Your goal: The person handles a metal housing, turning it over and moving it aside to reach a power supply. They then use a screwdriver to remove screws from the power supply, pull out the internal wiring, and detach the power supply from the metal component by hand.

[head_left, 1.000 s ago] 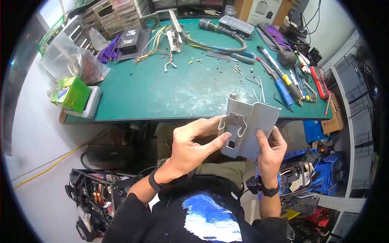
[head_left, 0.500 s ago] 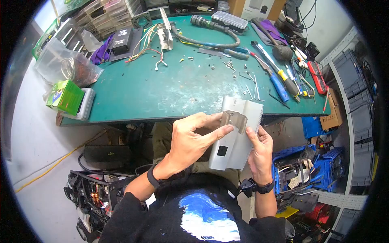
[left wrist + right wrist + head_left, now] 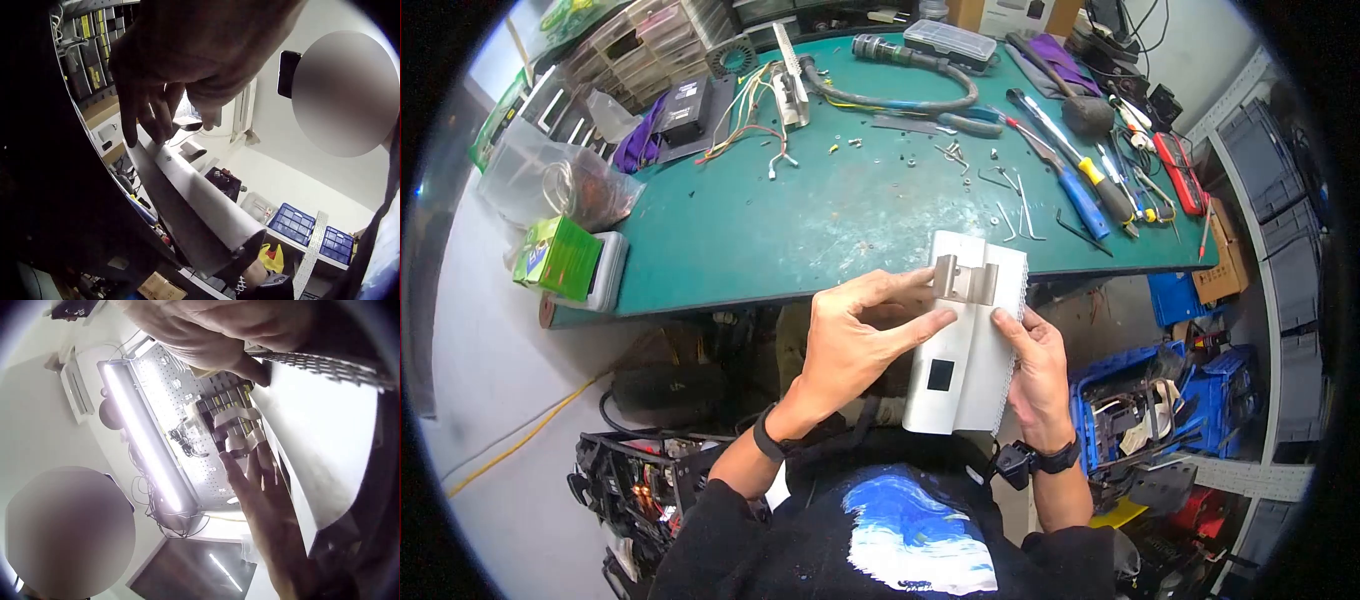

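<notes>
In the head view, my right hand (image 3: 1037, 365) grips a grey bent sheet-metal plate (image 3: 970, 390) by its row-toothed right edge, thumb on its face. The plate stands nearly upright over my lap, with a black square opening low on it. A small U-shaped metal clip (image 3: 967, 284) sits across its upper face. My left hand (image 3: 855, 335) pinches the clip's left flange between thumb and fingers. In the left wrist view, the fingertips reach the plate's end and the clip (image 3: 192, 149) stands out from its face. The right wrist view shows the toothed edge beside the right hand (image 3: 219, 331).
Behind is a green workbench (image 3: 750, 240) with scattered screws and hex keys (image 3: 1023, 205). Pliers (image 3: 975, 122), screwdrivers (image 3: 1085, 205) and a rubber mallet (image 3: 1088, 115) lie to the right. A wired board stands further back. A blue crate (image 3: 1090, 400) sits low right.
The plate has turned its face squarely toward me and moved slightly left and down, the clip with it. Both hands have shifted left with it, still holding on.
</notes>
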`<move>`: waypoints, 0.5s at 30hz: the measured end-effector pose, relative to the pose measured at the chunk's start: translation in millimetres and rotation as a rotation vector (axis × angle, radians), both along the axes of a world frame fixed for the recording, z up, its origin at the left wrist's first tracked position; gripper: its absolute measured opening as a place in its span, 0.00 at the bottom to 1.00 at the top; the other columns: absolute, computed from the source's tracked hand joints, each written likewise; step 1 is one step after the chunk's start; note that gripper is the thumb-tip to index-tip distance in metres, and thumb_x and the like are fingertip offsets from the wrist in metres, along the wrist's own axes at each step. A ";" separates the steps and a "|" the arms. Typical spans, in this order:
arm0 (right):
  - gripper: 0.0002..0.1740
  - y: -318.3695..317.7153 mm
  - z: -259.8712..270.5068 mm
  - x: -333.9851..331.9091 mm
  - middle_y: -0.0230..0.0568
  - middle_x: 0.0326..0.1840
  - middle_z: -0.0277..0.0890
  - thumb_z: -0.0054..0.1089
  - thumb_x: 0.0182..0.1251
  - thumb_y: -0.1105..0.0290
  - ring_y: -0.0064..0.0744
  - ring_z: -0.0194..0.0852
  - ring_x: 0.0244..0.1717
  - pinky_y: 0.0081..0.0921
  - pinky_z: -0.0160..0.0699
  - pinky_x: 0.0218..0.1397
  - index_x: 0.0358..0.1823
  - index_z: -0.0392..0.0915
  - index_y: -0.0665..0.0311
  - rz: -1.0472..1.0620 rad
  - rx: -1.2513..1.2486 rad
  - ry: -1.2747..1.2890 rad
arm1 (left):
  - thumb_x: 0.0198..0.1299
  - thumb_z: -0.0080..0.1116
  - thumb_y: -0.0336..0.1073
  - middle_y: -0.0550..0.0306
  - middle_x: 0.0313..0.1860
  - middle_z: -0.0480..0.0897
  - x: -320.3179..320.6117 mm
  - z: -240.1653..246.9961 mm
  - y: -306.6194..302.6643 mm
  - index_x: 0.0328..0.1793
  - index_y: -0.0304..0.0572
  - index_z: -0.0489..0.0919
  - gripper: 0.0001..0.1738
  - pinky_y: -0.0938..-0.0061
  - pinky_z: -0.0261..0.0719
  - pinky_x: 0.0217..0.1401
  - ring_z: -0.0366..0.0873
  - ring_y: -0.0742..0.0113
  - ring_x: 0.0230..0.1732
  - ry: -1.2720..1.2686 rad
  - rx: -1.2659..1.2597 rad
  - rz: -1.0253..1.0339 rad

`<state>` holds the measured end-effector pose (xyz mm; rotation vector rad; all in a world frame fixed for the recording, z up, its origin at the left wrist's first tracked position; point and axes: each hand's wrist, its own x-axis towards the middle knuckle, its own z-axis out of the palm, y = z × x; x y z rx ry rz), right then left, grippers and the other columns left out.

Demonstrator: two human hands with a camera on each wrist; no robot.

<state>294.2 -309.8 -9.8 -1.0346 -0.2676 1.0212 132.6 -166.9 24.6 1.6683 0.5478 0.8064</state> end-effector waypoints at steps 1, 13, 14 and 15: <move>0.19 -0.2 0.2 -0.1 0.49 0.53 0.88 0.66 0.76 0.71 0.30 0.89 0.47 0.26 0.89 0.53 0.61 0.79 0.77 0.010 -0.002 0.009 | 0.61 0.76 0.29 0.54 0.43 0.91 0.0 -3.8 0.7 0.60 0.31 0.88 0.20 0.76 0.88 0.48 0.88 0.73 0.42 0.001 -0.023 0.009; 0.20 -0.1 2.5 -1.2 0.50 0.52 0.87 0.66 0.75 0.72 0.31 0.90 0.46 0.27 0.90 0.52 0.61 0.78 0.78 0.048 -0.039 0.047 | 0.62 0.74 0.25 0.53 0.44 0.92 -0.8 -0.6 2.7 0.58 0.31 0.88 0.18 0.76 0.87 0.50 0.88 0.72 0.44 0.046 -0.068 0.041; 0.20 -0.2 2.2 -1.1 0.50 0.52 0.87 0.66 0.75 0.72 0.31 0.90 0.46 0.27 0.90 0.52 0.61 0.78 0.78 0.047 -0.038 0.051 | 0.62 0.74 0.25 0.53 0.44 0.92 -0.5 -0.4 2.6 0.58 0.31 0.88 0.18 0.76 0.87 0.50 0.88 0.72 0.44 0.050 -0.058 0.044; 0.20 -0.3 2.5 -1.2 0.50 0.52 0.87 0.66 0.75 0.72 0.31 0.90 0.46 0.27 0.90 0.52 0.61 0.78 0.78 0.047 -0.038 0.051 | 0.62 0.74 0.25 0.53 0.44 0.92 0.0 -0.9 2.3 0.58 0.31 0.88 0.18 0.76 0.87 0.50 0.88 0.72 0.44 0.051 -0.058 0.043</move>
